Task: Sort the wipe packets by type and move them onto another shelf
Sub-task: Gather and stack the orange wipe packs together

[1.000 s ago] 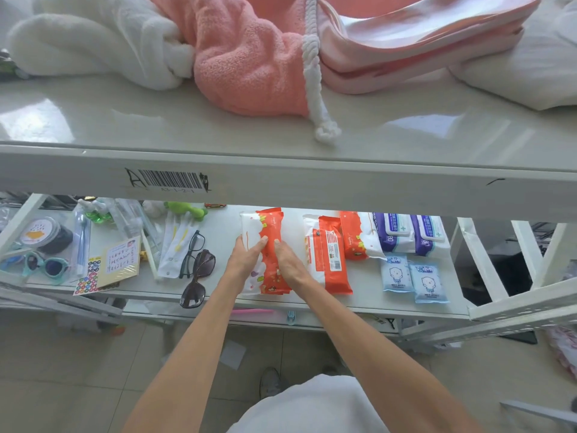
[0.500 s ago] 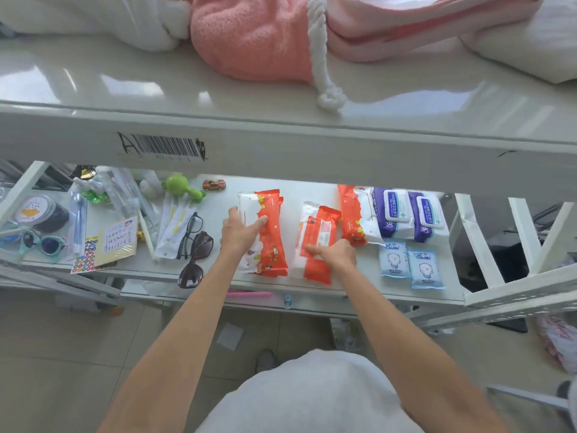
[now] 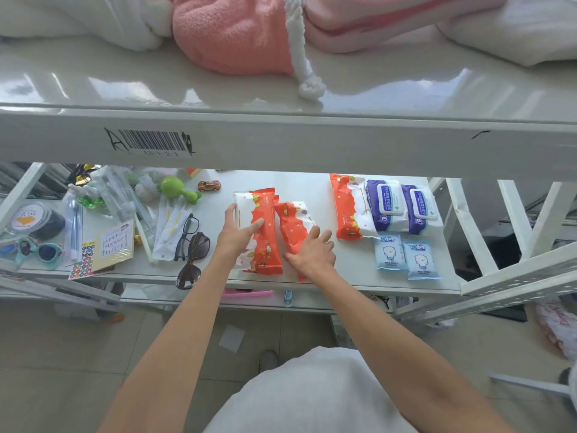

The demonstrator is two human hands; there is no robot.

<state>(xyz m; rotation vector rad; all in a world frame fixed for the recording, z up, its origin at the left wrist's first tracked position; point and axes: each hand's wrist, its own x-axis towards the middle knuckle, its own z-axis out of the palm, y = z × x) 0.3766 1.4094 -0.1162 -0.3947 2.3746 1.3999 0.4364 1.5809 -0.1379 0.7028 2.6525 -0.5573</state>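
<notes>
On the lower shelf (image 3: pixel 312 281) lie three orange-and-white wipe packets. My left hand (image 3: pixel 235 234) grips the left packet (image 3: pixel 260 235) by its left side. My right hand (image 3: pixel 312 253) holds the tilted middle packet (image 3: pixel 292 223) against the left one. The third orange packet (image 3: pixel 349 207) lies apart to the right. Beside it stand two purple-and-white lidded wipe packs (image 3: pixel 402 206), with two small light-blue wipe packets (image 3: pixel 407 256) in front of them.
Left of the packets lie two pairs of glasses (image 3: pixel 190 245), a green toy (image 3: pixel 176 187), a toy car (image 3: pixel 208 185), a sticker card (image 3: pixel 109 248), a tin and children's sunglasses (image 3: pixel 34 250). The upper shelf (image 3: pixel 281 142) carries pink and white towels. White rack posts stand at right.
My right hand has pushed the middle orange packet leftward until it leans against the left packet. My left hand has stayed on the left packet. The camera has tilted slightly.
</notes>
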